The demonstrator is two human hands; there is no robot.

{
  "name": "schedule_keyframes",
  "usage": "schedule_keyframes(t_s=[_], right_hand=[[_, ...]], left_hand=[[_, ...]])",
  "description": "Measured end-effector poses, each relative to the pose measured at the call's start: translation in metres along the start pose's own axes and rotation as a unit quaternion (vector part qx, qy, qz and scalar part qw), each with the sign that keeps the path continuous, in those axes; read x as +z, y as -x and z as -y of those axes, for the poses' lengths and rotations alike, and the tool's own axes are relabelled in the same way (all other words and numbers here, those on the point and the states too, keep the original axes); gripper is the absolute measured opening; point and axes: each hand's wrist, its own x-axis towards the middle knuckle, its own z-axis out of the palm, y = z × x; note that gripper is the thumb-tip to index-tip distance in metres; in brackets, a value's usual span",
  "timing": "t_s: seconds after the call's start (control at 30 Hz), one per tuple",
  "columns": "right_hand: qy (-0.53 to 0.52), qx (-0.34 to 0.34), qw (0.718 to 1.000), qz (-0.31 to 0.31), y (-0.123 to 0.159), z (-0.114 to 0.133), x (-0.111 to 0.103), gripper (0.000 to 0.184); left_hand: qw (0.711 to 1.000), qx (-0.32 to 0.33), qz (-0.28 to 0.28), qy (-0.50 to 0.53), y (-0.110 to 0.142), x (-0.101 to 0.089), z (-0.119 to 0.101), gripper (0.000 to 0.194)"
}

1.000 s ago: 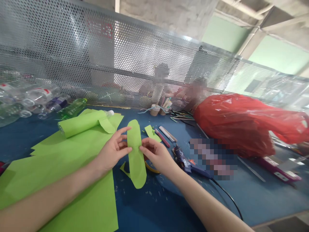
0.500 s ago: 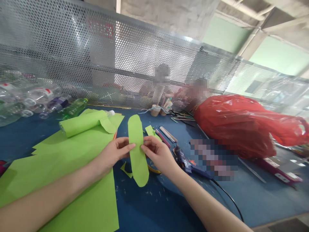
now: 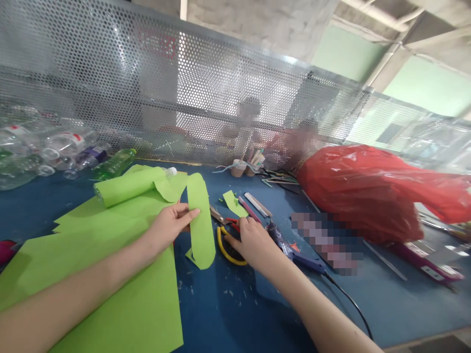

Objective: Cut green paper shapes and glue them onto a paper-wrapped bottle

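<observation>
My left hand [image 3: 170,224] pinches a long, round-ended strip of light green paper [image 3: 202,238] upright between thumb and fingers. To its right, my right hand [image 3: 254,243] is at a pair of scissors [image 3: 222,249] with red and yellow handles. Its thumb reaches into the yellow loop and the curled fingers are at the red part. The blades point up and left, partly behind the paper strip. Large green paper sheets [image 3: 136,294] lie under my left forearm. On them rests a bottle wrapped in green paper [image 3: 128,187], its white cap showing.
Clear and green plastic bottles [image 3: 66,144] lie at the far left. A blue glue gun [image 3: 307,260] with a black cord is right of my right hand, near marker-like sticks [image 3: 255,205] and a green scrap [image 3: 233,203]. A red plastic bag [image 3: 353,191] stands against the perforated metal screen [image 3: 147,98].
My right hand has let go of the green paper strip and taken the scissors by the handles. My left hand has shifted slightly left with the strip.
</observation>
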Motion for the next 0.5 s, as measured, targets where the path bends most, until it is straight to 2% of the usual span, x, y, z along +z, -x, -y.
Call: schedule_keyframes(t_s=[0.2, 0.3, 0.33, 0.4, 0.5], right_hand=[[-0.054, 0.011, 0.998, 0.006, 0.001, 0.002, 0.002, 0.029], [-0.159, 0.015, 0.987, 0.007, -0.001, -0.001, -0.002, 0.026], [-0.22, 0.016, 0.975, 0.008, -0.002, -0.001, -0.004, 0.026], [-0.355, 0.013, 0.935, 0.029, -0.001, 0.001, -0.008, 0.029], [-0.527, -0.028, 0.846, 0.077, 0.004, 0.01, -0.006, 0.04]], left_hand=[[1.0, 0.005, -0.003, 0.019, -0.001, -0.003, -0.004, 0.027], [0.999, 0.008, -0.035, 0.02, -0.003, -0.005, -0.007, 0.022], [0.999, 0.011, -0.042, 0.021, -0.004, -0.006, -0.008, 0.021], [0.998, 0.023, -0.044, 0.028, -0.006, -0.008, -0.008, 0.02], [0.997, 0.048, -0.041, 0.038, -0.01, -0.013, -0.01, 0.02]])
